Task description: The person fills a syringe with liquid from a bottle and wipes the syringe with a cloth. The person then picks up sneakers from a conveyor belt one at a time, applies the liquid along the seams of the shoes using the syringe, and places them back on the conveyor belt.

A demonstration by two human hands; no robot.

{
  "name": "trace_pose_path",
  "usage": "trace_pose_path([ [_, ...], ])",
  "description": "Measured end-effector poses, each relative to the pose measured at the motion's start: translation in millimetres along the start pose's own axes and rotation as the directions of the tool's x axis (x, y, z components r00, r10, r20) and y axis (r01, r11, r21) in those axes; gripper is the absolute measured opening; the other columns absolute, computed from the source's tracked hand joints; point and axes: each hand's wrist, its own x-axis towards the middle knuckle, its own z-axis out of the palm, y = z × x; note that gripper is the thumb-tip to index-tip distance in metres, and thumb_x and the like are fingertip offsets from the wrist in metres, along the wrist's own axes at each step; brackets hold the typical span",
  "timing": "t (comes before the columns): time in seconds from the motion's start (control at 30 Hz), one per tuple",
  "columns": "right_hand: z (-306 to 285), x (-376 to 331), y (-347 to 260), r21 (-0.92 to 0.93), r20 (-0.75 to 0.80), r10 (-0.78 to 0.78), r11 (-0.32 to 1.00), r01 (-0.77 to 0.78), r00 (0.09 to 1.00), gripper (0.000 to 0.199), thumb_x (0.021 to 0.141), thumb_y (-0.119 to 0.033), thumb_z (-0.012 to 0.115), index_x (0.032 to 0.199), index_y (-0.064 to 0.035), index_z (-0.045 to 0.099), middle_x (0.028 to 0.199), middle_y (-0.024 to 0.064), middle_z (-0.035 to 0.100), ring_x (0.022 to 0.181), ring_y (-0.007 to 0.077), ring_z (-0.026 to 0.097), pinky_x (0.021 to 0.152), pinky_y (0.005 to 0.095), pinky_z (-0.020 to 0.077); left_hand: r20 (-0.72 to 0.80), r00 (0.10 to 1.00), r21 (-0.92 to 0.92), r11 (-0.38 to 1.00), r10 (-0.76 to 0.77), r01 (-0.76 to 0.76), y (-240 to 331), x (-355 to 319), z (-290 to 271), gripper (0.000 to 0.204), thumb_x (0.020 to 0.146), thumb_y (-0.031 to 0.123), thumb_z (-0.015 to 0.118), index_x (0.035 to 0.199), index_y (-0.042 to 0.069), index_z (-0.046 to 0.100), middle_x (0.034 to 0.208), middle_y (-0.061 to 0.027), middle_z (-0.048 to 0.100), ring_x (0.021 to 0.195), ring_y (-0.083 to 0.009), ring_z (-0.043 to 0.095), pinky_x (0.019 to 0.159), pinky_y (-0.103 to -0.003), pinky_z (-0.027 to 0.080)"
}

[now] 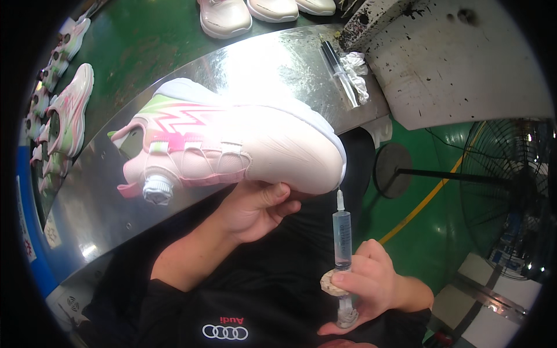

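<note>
A pale pink sneaker (284, 142) with a white sole, pink zigzag stripes and green tint lies on its side in the air above the metal bench, toe to the right. My left hand (255, 210) grips it from below at the forefoot, some fingers hidden behind the shoe. My right hand (374, 278) is closed around a clear syringe (342, 232), held upright with its tip at the sole edge near the toe. Whitish tape or residue wraps the syringe's flange and plunger end, and the thumb lies at the plunger. A white round dial (158, 190) sits on the shoe's tongue.
On the shiny metal bench (255, 64) lie a black-and-clear tube-shaped tool (339, 72) and crumpled white tissue (355, 72). More sneakers (72, 110) stand at the left, others (226, 17) at the top. A stained pale machine panel (458, 58) and a black fan (510, 185) are on the right.
</note>
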Motion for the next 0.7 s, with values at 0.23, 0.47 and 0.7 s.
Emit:
trace_pose_path([
  [0.23, 24.6, -6.5, 8.5, -0.196, -0.063, -0.087, 0.978, 0.073, 0.994, 0.061, 0.064, -0.044, 0.075, 0.11, -0.0076, 0.057, 0.082, 0.0058, 0.056, 0.057, 0.017, 0.038, 0.05, 0.0278, 0.031, 0.052, 0.998, 0.045, 0.999, -0.03, 0.028, 7.8, -2.3, 7.9, 0.048, 0.084, 0.024, 0.064, 0.125, 0.008, 0.047, 0.115, -0.0139, 0.059, 0.11, -0.0304, 0.057, 0.069, -0.021, 0.054],
  [0.47, 37.1, -8.3, 12.0, -0.285, -0.068, -0.125, 0.953, 0.101, 0.99, 0.057, 0.067, -0.043, 0.074, 0.109, -0.009, 0.057, 0.083, 0.0063, 0.056, 0.059, 0.0168, 0.037, 0.05, 0.0279, 0.0299, 0.087, 0.995, -0.031, 0.999, -0.041, 0.044, 11.7, -6.3, 15.9, 0.039, 0.086, 0.021, 0.062, 0.121, 0.007, 0.051, 0.113, -0.0117, 0.06, 0.104, -0.0232, 0.06, 0.072, -0.023, 0.055],
  [0.7, 37.5, -7.9, 12.6, -0.329, -0.071, -0.142, 0.938, 0.111, 0.987, 0.059, 0.067, -0.044, 0.074, 0.11, -0.0091, 0.055, 0.082, 0.0053, 0.055, 0.06, 0.017, 0.036, 0.051, 0.0279, 0.0293, 0.078, 0.996, -0.035, 0.999, -0.03, 0.033, 9.9, -5.9, 17.2, 0.039, 0.087, 0.022, 0.061, 0.121, 0.007, 0.05, 0.113, -0.0119, 0.059, 0.104, -0.0231, 0.06, 0.073, -0.023, 0.056],
])
